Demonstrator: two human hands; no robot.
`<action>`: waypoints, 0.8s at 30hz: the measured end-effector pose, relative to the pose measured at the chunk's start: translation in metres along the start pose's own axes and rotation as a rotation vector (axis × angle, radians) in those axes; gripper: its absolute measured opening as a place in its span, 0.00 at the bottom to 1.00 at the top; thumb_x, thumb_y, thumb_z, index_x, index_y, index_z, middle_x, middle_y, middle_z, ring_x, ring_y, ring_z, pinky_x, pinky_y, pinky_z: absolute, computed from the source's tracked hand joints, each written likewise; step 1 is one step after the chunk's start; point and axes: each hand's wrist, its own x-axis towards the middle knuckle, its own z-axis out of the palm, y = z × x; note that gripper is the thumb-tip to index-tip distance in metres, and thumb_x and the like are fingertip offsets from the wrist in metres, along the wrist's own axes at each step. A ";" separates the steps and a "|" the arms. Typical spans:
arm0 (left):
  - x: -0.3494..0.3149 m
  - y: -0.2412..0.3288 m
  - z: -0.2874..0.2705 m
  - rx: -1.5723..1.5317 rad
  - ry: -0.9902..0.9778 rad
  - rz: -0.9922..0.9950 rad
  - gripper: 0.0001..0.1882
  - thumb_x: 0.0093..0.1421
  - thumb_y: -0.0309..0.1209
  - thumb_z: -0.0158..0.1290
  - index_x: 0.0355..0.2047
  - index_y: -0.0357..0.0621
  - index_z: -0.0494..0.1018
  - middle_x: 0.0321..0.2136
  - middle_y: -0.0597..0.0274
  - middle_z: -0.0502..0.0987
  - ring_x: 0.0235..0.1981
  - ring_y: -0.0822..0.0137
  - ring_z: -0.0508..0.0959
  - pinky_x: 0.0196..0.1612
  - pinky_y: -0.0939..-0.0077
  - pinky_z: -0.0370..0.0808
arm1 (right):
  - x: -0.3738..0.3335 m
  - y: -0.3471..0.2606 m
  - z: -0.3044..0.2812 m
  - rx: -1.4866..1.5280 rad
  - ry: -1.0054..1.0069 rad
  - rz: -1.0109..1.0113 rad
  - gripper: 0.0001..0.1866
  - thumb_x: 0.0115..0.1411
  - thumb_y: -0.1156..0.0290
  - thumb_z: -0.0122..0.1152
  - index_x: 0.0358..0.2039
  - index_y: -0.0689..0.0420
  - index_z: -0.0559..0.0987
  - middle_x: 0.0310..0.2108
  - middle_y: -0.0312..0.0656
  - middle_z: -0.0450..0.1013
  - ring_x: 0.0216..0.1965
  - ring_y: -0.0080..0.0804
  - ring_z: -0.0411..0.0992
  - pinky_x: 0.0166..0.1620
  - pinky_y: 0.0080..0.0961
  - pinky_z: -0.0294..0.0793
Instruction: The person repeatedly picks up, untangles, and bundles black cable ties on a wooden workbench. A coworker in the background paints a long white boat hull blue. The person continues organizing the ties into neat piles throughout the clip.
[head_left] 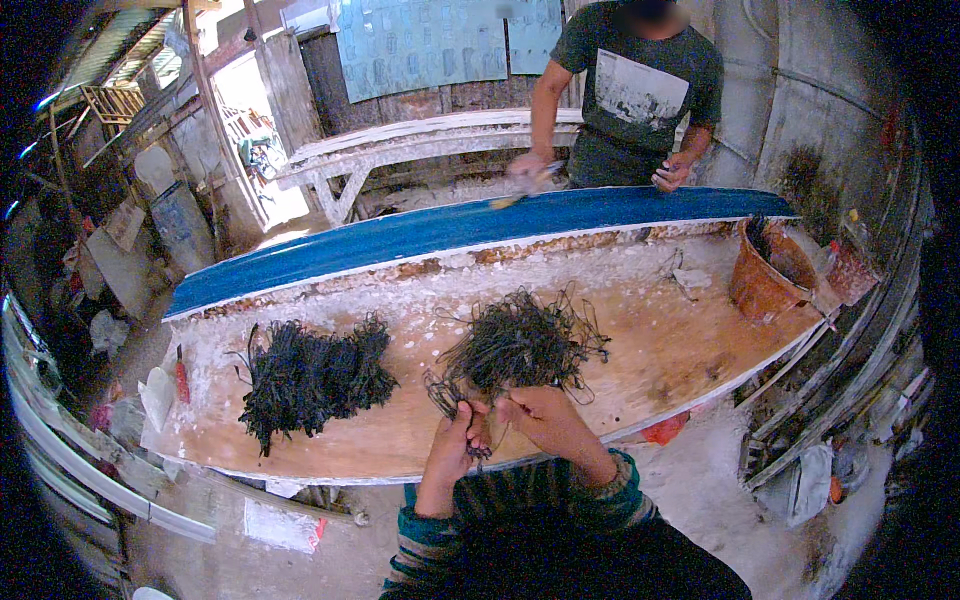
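The left hand [455, 442] grips dark strands [446, 396]; whether the right hand [545, 415], just beside it, holds any cannot be told. A tangled pile [522, 342] lies beyond on the white-flecked wooden worktop [650, 365], edged by a blue board [450, 237]; a weathered bench [430, 143] stands behind.

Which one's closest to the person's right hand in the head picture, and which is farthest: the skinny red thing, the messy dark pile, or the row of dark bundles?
From the right hand:
1. Messy dark pile: just beyond it.
2. Row of dark bundles: off to the left.
3. Skinny red thing: farthest, near the board's left end.
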 end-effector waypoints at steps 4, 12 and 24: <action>-0.002 -0.003 -0.002 0.066 -0.108 0.014 0.24 0.56 0.55 0.40 0.29 0.44 0.63 0.13 0.71 0.59 0.15 0.75 0.58 0.20 0.80 0.60 | 0.015 0.002 0.018 -0.062 0.116 0.012 0.16 0.57 0.61 0.49 0.20 0.60 0.72 0.16 0.49 0.67 0.18 0.43 0.67 0.21 0.35 0.62; -0.006 0.003 0.007 0.384 -0.066 0.009 0.22 0.54 0.53 0.46 0.31 0.44 0.65 0.18 0.68 0.66 0.18 0.73 0.66 0.22 0.80 0.64 | 0.029 -0.005 0.016 -0.077 0.024 0.147 0.12 0.56 0.63 0.50 0.22 0.58 0.73 0.17 0.43 0.70 0.18 0.33 0.70 0.22 0.28 0.66; 0.001 -0.006 -0.002 -0.137 -0.043 0.038 0.13 0.56 0.40 0.49 0.31 0.43 0.65 0.17 0.68 0.63 0.18 0.75 0.64 0.24 0.79 0.64 | -0.023 0.068 -0.026 0.043 0.499 0.192 0.10 0.49 0.72 0.61 0.33 0.58 0.74 0.29 0.37 0.72 0.28 0.23 0.68 0.31 0.20 0.68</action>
